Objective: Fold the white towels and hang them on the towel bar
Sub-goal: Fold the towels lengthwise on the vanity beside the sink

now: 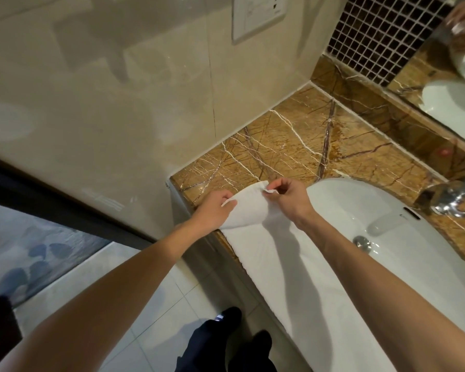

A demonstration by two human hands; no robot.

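Note:
A white towel (pixel 274 264) lies along the front edge of the brown marble counter (pixel 293 146), partly over the rim of the white sink (pixel 414 264). Its far end is lifted and curled back. My left hand (pixel 215 208) pinches the left corner of that end. My right hand (pixel 287 194) pinches the right corner between thumb and fingers. Both hands hover just above the counter's left end. No towel bar shows in this view.
A beige tiled wall (pixel 118 103) stands to the left of the counter. A chrome tap (pixel 459 197) sits at the right, with the drain (pixel 361 241) below it. A mirror (pixel 446 84) hangs at the back right. My feet (pixel 234 318) stand on pale floor tiles.

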